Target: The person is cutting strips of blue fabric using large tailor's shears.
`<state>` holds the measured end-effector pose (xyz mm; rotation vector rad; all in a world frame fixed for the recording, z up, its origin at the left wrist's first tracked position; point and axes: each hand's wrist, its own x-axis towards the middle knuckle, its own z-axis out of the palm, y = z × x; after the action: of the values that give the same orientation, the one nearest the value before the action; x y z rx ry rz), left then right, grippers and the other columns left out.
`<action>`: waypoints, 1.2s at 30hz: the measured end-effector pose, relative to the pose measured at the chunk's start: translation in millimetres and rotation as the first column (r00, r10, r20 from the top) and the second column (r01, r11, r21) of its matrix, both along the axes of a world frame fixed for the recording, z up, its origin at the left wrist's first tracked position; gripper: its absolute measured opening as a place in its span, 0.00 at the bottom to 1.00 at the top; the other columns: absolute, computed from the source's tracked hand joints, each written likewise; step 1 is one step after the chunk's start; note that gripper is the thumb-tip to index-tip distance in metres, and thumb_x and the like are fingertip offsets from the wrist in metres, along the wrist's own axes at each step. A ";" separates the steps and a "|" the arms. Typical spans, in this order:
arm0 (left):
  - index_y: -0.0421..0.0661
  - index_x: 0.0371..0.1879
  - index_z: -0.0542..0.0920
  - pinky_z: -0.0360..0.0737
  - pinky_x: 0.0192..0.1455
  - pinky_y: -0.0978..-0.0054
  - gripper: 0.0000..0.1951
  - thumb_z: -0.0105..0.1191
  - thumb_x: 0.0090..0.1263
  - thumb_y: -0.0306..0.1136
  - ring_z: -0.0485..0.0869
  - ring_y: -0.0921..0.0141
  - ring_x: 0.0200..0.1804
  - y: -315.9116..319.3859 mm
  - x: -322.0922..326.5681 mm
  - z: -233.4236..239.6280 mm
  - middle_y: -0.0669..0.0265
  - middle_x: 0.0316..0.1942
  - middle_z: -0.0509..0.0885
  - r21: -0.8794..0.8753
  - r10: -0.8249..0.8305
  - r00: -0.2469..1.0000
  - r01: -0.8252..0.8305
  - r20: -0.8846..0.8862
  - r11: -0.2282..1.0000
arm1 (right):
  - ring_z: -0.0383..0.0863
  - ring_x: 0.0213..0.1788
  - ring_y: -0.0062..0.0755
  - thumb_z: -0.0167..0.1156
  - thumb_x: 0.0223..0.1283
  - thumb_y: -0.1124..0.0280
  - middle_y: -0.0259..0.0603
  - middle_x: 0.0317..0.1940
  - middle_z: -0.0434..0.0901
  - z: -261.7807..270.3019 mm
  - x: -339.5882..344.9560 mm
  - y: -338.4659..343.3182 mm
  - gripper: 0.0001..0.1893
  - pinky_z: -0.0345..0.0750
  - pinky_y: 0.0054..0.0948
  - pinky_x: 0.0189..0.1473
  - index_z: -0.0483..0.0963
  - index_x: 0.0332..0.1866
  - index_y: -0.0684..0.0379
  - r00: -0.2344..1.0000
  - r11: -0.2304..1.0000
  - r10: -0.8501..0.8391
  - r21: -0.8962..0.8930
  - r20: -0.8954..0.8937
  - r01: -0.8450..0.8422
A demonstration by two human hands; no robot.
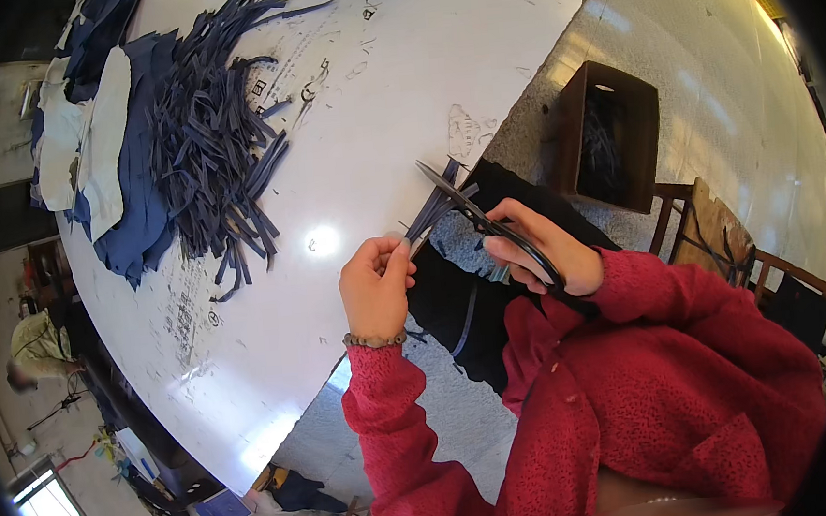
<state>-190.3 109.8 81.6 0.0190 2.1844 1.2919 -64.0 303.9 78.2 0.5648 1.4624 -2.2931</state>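
Between the thumb and fingers of my left hand (377, 282) is a small bunch of dark blue-grey strips (435, 209), their loose ends fanned out to the upper right. My right hand (546, 244) grips black-handled scissors (479, 216) with the blades lying across the strips, tips pointing up and left. From this angle I cannot tell how far the blades are apart. Both hands are at the edge of a white table (373, 115), above my lap. A large heap of similar strips (210, 136) lies on the table's far left part.
Blue sheet pieces (138, 229) and pale pieces (109, 143) lie beside the heap. On the floor to the right stands a brown bin (618, 140) with dark scraps inside, near a wooden stool (709, 227). Across the table a person (41, 342) bends forward.
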 end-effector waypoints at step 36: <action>0.36 0.37 0.81 0.72 0.27 0.84 0.07 0.56 0.68 0.29 0.76 0.79 0.23 -5.8 -8.4 -4.0 0.67 0.23 0.81 0.133 -0.015 0.997 0.004 0.079 0.991 | 0.77 0.23 0.36 0.58 0.63 0.45 0.47 0.21 0.76 -13.1 5.9 -32.4 0.29 0.71 0.33 0.29 0.66 0.48 0.65 0.970 0.843 0.215 0.522 -0.110 -0.128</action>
<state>-198.8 104.1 77.6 0.0296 2.0264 1.4067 -58.1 271.5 65.1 0.3625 2.1358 -1.8369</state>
